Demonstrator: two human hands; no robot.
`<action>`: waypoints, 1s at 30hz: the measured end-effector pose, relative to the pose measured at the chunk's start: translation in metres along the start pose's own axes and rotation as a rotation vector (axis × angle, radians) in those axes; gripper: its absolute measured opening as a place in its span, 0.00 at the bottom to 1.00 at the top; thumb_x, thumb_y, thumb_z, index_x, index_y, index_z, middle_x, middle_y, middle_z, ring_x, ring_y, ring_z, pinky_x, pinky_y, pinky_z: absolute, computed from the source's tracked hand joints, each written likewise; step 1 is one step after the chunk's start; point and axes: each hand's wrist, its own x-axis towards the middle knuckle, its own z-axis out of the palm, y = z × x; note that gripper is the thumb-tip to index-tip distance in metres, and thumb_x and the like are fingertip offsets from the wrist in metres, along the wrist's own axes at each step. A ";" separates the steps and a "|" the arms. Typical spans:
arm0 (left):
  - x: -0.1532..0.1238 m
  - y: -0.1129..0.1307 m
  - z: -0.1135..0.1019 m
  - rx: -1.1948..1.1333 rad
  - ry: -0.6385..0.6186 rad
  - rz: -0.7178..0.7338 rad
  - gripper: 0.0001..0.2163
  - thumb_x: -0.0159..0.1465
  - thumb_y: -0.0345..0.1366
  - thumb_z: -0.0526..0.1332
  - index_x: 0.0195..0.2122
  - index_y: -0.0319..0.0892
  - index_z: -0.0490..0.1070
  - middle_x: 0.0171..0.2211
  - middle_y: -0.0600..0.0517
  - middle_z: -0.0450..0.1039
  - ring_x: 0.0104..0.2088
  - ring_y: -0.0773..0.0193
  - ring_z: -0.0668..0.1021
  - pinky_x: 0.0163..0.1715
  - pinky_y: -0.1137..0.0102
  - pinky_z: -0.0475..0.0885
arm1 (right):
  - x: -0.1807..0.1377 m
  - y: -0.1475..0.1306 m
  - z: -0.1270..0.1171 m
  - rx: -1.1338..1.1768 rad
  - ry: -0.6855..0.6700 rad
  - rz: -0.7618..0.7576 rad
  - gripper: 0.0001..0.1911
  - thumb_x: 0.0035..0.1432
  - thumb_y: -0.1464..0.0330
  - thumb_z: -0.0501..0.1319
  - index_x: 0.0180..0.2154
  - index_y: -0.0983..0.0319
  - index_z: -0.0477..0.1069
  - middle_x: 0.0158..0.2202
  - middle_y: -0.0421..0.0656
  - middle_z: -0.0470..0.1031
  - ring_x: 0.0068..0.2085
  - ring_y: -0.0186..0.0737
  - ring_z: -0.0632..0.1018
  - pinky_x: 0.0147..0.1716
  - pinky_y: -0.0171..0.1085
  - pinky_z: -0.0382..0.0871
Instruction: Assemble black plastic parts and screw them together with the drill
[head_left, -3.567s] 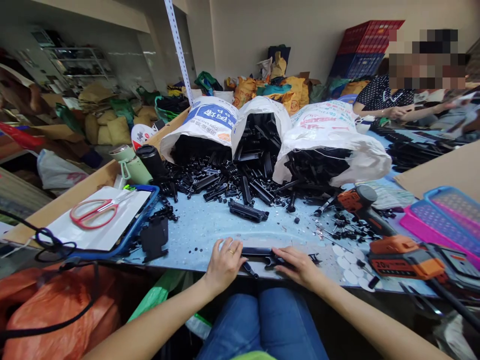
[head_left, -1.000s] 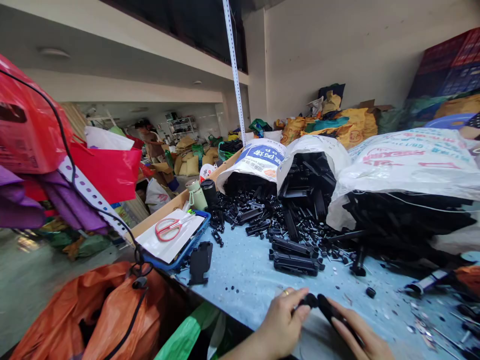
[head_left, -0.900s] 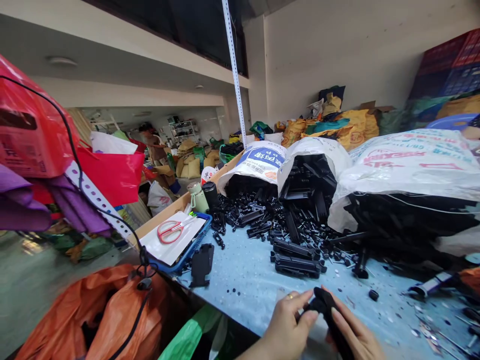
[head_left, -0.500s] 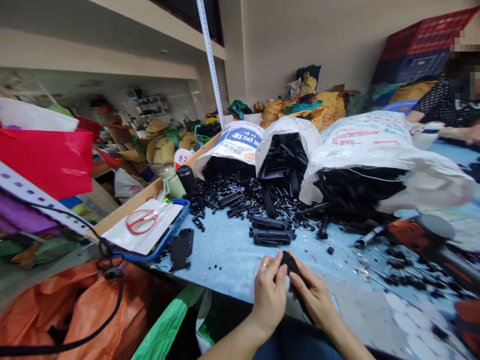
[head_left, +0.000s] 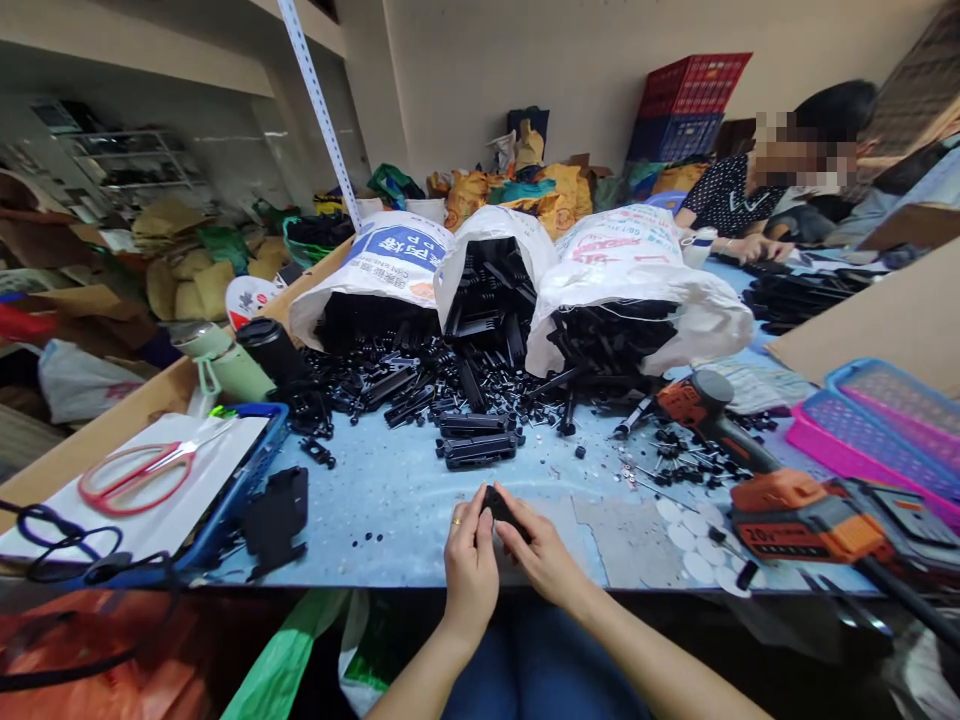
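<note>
Both of my hands meet at the table's front edge, around one black plastic part. My left hand, with a ring on one finger, is closed on its left side. From the right, my right hand grips the same piece; much of the part is hidden by the fingers. Just beyond the hands lie two long black plastic housings, side by side. Farther back, loose black parts and screws spill from white woven sacks. A flat black plate rests near the edge on the left.
On the right lie an orange cordless drill, white discs and pink and blue baskets. Red-handled scissors lie on paper over a blue tray at left, near a green bottle. Another person works across the table.
My view has swung to the right, bringing the whole drill, the baskets and the other person into sight. Both hands still hold the black part at about the same place over the table edge.
</note>
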 end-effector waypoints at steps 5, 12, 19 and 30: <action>0.000 0.000 -0.011 0.406 -0.157 0.090 0.25 0.62 0.28 0.49 0.61 0.45 0.51 0.57 0.42 0.56 0.57 0.50 0.61 0.52 0.52 0.61 | 0.069 0.015 -0.057 -0.052 0.229 0.382 0.21 0.58 0.54 0.52 0.45 0.60 0.70 0.38 0.45 0.75 0.34 0.39 0.76 0.33 0.38 0.72; 0.032 0.018 -0.013 0.770 -0.705 0.578 0.19 0.61 0.24 0.51 0.52 0.47 0.63 0.39 0.48 0.71 0.43 0.58 0.71 0.49 0.53 0.61 | 0.165 0.016 -0.138 -0.159 0.540 0.553 0.19 0.54 0.56 0.56 0.31 0.67 0.70 0.22 0.51 0.73 0.32 0.46 0.77 0.31 0.38 0.69; 0.026 0.015 -0.016 0.888 -0.630 0.411 0.17 0.62 0.30 0.53 0.53 0.39 0.62 0.39 0.45 0.70 0.41 0.54 0.71 0.40 0.59 0.66 | 0.119 0.010 -0.126 -0.213 0.542 0.413 0.17 0.56 0.58 0.53 0.43 0.62 0.61 0.27 0.41 0.74 0.27 0.37 0.75 0.27 0.33 0.66; 0.036 0.017 -0.010 0.552 -0.826 0.391 0.16 0.63 0.39 0.52 0.51 0.44 0.61 0.45 0.47 0.66 0.47 0.56 0.67 0.47 0.62 0.62 | -0.050 0.007 -0.093 -1.081 -0.477 -0.153 0.16 0.63 0.55 0.46 0.37 0.60 0.64 0.33 0.43 0.70 0.32 0.38 0.72 0.30 0.35 0.58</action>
